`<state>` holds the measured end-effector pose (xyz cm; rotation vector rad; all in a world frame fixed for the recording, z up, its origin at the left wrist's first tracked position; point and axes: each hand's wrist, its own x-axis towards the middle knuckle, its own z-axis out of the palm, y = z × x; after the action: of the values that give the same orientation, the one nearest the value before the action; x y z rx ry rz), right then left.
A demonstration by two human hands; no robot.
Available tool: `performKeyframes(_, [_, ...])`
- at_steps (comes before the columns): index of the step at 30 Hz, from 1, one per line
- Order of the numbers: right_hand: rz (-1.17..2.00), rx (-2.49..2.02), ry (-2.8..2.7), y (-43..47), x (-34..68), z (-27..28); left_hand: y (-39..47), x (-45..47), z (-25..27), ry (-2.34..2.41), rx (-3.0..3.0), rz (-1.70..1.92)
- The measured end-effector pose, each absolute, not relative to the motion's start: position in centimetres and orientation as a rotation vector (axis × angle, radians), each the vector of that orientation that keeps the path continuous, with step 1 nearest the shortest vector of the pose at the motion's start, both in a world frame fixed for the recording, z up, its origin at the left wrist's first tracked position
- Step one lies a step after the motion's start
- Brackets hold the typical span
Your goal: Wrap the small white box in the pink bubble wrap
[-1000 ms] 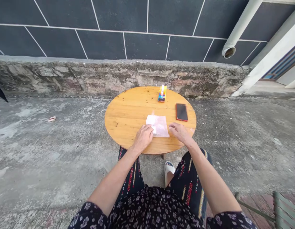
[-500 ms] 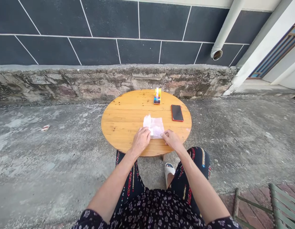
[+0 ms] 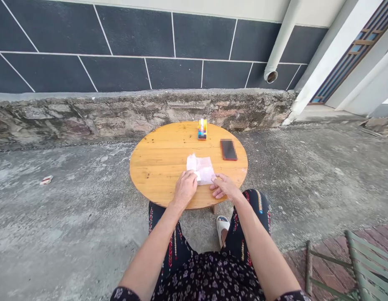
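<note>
A thin, creased pinkish-white sheet of tissue-like paper (image 3: 205, 167) lies on the round wooden table (image 3: 159, 154), its left part folded over and whiter. My left hand (image 3: 185, 186) is at the sheet's lower left edge, fingers bent and pressed together on it; the fingertips are partly hidden. At the lower right corner is my right hand (image 3: 224, 186), its fingers spread and nothing held in them. The right index finger and thumb are close to the paper's edge, and I cannot tell whether they touch it.
Toward the table's far edge stands a yellow and blue tape-dispenser-like object (image 3: 202, 129). A phone with a red edge (image 3: 229, 149) lies at the right. Beyond the table runs a low stone ledge (image 3: 118, 115) under a dark tiled wall. A green slatted chair (image 3: 366, 259) stands lower right.
My right hand has loosened from the sheet's corner and its fingers have spread. My left hand stays on the left edge. The whole view has shifted a little.
</note>
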<state>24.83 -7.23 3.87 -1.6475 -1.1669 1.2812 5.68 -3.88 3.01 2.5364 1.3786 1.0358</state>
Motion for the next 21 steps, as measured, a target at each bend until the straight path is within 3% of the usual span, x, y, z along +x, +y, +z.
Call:
performKeyframes(11, [1.046,-1.684,-1.310,-5.2,24.1,3.1,-4.0,5.7,3.4,1.388,2.561,1.016])
performKeyframes(21, [1.047,-1.712,-1.417,-5.3,24.9,2.3,-4.0,5.7,3.3,1.387,2.557,0.988])
